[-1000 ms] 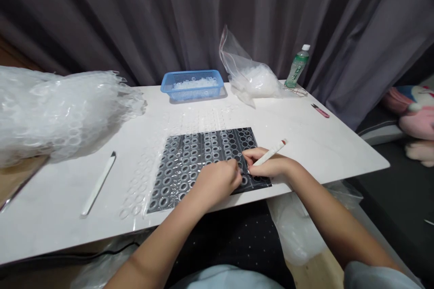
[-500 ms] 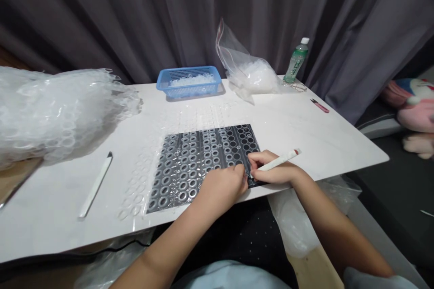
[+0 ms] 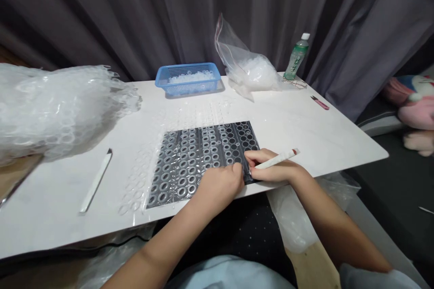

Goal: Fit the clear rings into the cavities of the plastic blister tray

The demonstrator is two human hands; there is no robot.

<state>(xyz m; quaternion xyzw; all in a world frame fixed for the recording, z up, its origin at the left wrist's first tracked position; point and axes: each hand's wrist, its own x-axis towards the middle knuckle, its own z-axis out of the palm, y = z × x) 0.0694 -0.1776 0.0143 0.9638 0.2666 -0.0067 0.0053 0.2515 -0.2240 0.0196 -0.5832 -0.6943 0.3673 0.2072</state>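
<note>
A white pen-shaped tool point(image 3: 280, 158) is pinched in my right hand point(image 3: 266, 165), its rear end slanting up to the right and its tip down by the sheet. My left hand point(image 3: 222, 181) is curled at the near right part of a black sheet point(image 3: 174, 169), close to the tool's tip. Whatever its fingertips grip is hidden. Rows of clear rings cover most of the sheet under a shiny clear film. Towards the right edge, several round spots look dark, without the pale rings.
A second white tool point(image 3: 96, 181) with a dark slanted tip lies at left. Beyond it bulges a heap of clear ring-cut plastic point(image 3: 64, 113). Along the back stand a blue basket point(image 3: 188, 88) of clear bits, a plastic bag point(image 3: 256, 74) and a bottle point(image 3: 296, 58). Pink snips point(image 3: 320, 103) lie at right.
The whole view has shifted slightly. My left hand stays curled on the sheet, and my right hand keeps the white tool with its fingers slightly further left.
</note>
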